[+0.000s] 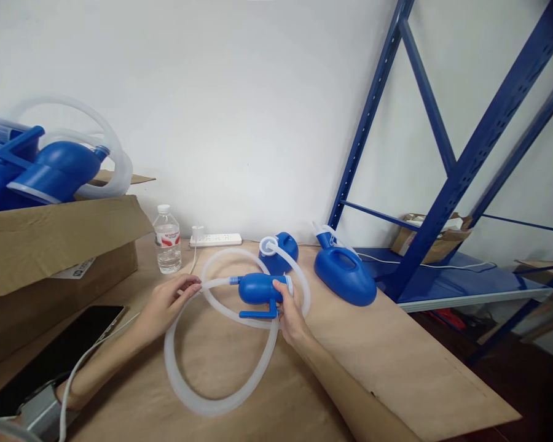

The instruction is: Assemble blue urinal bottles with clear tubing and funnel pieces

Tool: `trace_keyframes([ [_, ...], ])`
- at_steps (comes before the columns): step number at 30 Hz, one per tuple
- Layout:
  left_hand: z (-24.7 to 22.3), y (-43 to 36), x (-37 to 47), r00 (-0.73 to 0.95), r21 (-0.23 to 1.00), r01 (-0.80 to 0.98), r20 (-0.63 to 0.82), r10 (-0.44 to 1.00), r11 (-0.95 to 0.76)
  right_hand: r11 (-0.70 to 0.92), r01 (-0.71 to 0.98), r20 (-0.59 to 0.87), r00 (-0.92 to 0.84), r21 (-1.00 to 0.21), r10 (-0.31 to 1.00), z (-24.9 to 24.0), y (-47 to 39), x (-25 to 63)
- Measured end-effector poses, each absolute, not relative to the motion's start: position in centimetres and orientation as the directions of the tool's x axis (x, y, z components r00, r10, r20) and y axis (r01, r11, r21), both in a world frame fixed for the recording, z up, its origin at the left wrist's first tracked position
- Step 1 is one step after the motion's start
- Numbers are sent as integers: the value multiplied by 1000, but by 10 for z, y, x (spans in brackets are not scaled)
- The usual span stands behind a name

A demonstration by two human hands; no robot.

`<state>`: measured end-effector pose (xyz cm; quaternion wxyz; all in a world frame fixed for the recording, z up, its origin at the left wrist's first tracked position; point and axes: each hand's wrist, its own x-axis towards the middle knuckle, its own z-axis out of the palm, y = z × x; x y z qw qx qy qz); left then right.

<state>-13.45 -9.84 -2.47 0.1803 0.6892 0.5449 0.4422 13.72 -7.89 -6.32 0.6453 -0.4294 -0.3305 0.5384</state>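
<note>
A blue plastic urinal head (257, 288), with a handle arm below it, is gripped at its wide right end by my right hand (289, 310). From its narrow left end runs a translucent hose (212, 405) that loops over the table. My left hand (172, 301) pinches this hose a little left of the joint. Behind lies a blue bottle base (281, 261) with a white ring cap (268, 245) on the hose's other end in front of it. To the right, a blue urinal bottle (344, 276) with a handle opening rests on the table.
On the left stands a cardboard box (64, 239) heaped with blue urinal parts (59, 169) and hoses. A water bottle (168, 242) and a white power strip (215, 239) are along the wall. A dark tablet (59, 356) lies near my left forearm. Blue metal shelving (424, 245) rises at right.
</note>
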Motion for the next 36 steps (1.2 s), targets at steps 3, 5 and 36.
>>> trace_keyframes([
  [3, -27, -99, -134, 51, 741, 570, 401, 915, -356, 34, -333, -21, 162, -942, 987, -65, -81, 137],
  [5, -30, -98, -135, 71, 730, 569, 414, 907, -378, 35, -304, -7, 135, -952, 991, -65, -82, 137],
  [36, -49, -89, -154, 267, 548, 675, 444, 855, -495, 11, -271, -23, 121, -963, 992, -58, -90, 130],
])
